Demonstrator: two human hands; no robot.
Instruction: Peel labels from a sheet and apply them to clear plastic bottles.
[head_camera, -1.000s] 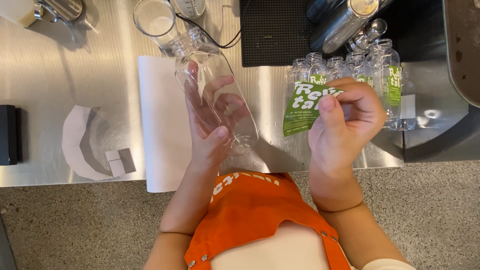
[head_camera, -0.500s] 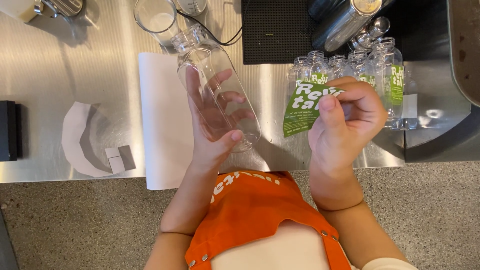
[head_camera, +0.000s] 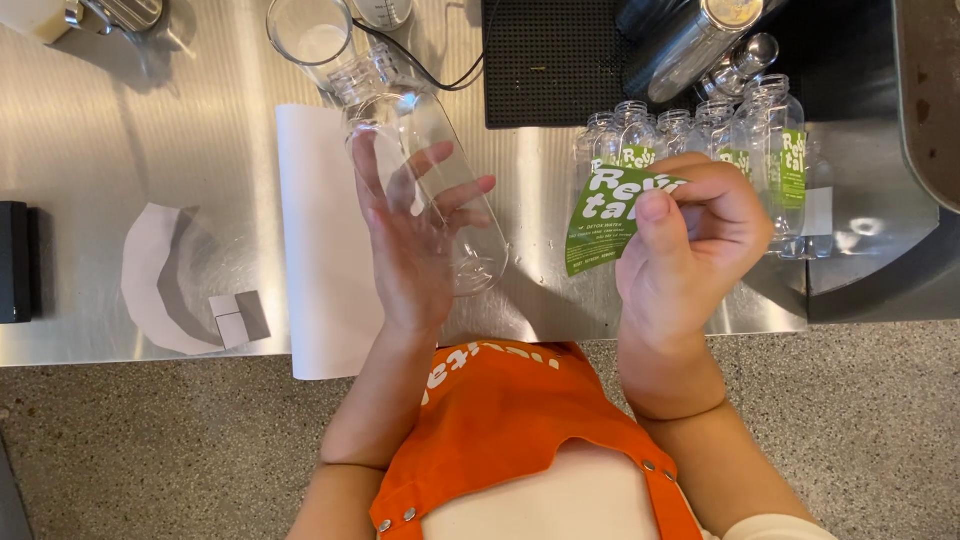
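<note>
The left hand (head_camera: 415, 240) cradles a clear empty plastic bottle (head_camera: 425, 170) from below, fingers (head_camera: 445, 195) spread along its side; the bottle lies tilted, its open neck pointing away from the person, its base near the heel of the palm. The right hand (head_camera: 690, 235) pinches a green label (head_camera: 605, 215) between thumb and curled fingers, the label sticking out to the left of the fingertips, a little apart from the bottle.

Just beyond the right fingers stands a tight cluster of clear bottles (head_camera: 700, 135), several already wearing green labels; they are the closest obstacle on that side. Farther past them lie metal cylinders (head_camera: 700, 40) on a dark surface. Beyond the gap between the hands sits a black ribbed mat (head_camera: 545, 60). Past the left fingertips, a clear cup (head_camera: 310, 35) stands near the bottle's neck, with a black cable (head_camera: 415, 65) running beside it.

Under the left hand lies a long white sheet (head_camera: 320, 240), reaching over the near edge of the steel counter (head_camera: 130, 140). Left of it rest a curved white backing scrap (head_camera: 165, 280) and a small square piece (head_camera: 238, 318), and a black block (head_camera: 15, 260) sits at the far left. Bare steel between sheet and scrap, and between the hands, offers open room. Below the counter edge is the orange apron (head_camera: 510, 410).
</note>
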